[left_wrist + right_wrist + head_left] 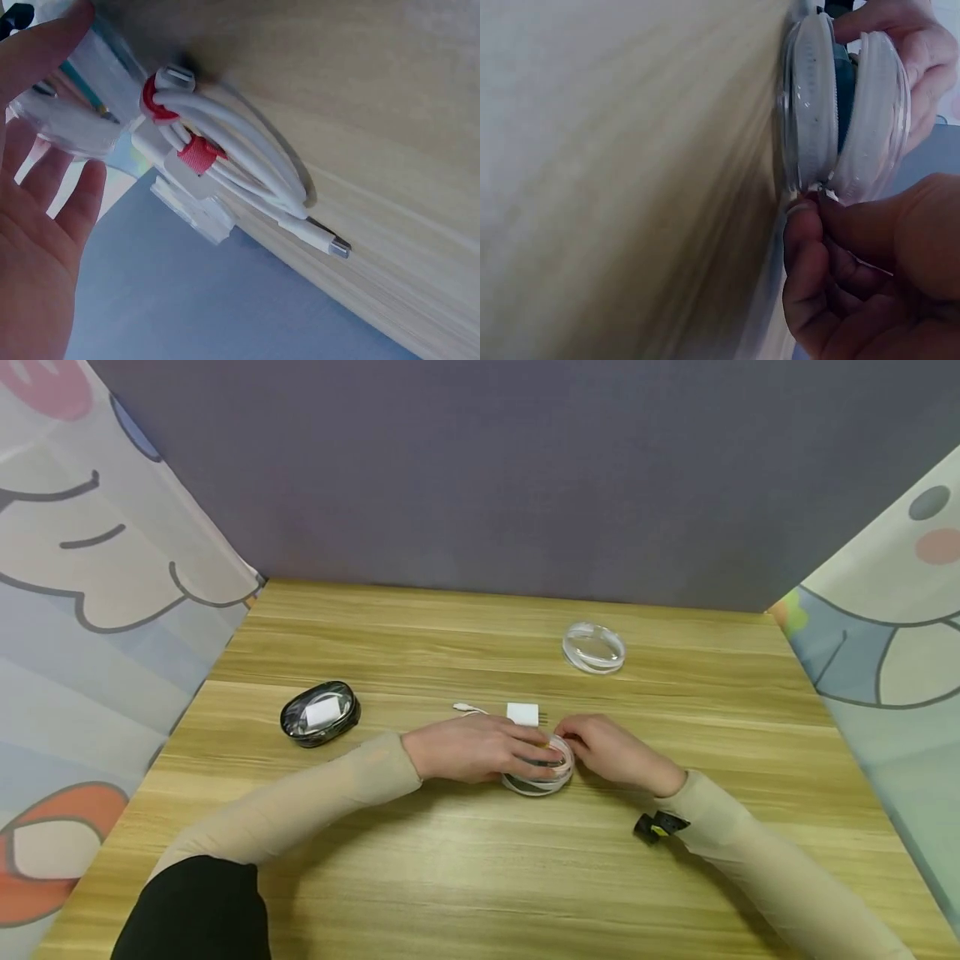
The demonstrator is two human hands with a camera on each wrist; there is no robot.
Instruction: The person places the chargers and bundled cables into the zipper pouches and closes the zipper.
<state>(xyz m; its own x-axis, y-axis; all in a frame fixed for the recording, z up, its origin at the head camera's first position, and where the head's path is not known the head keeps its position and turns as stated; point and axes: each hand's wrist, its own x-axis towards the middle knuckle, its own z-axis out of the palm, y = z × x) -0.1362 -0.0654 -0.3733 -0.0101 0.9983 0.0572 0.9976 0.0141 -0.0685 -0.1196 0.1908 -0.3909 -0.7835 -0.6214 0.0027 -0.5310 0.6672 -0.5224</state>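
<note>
A small round clear case (542, 787) with a white zipper rim stands at the middle of the table. My left hand (495, 750) holds it from the left, fingers across its top. From the right, the thumb and forefinger of my right hand (611, 752) pinch at the zipper. The right wrist view shows the rim parted on the upper stretch of the case (814, 105), with something dark green inside. Just beyond my left hand lie a white charger plug (522, 714) and a coiled white cable (255, 157) bound with a red strap (199, 154).
Farther back on the right lies another round clear case (595, 668) with a white rim. A black-rimmed oval case (321, 735) with a white block inside rests to the left. A grey panel (510, 477) rises along the table's back edge, with printed cloth at both sides.
</note>
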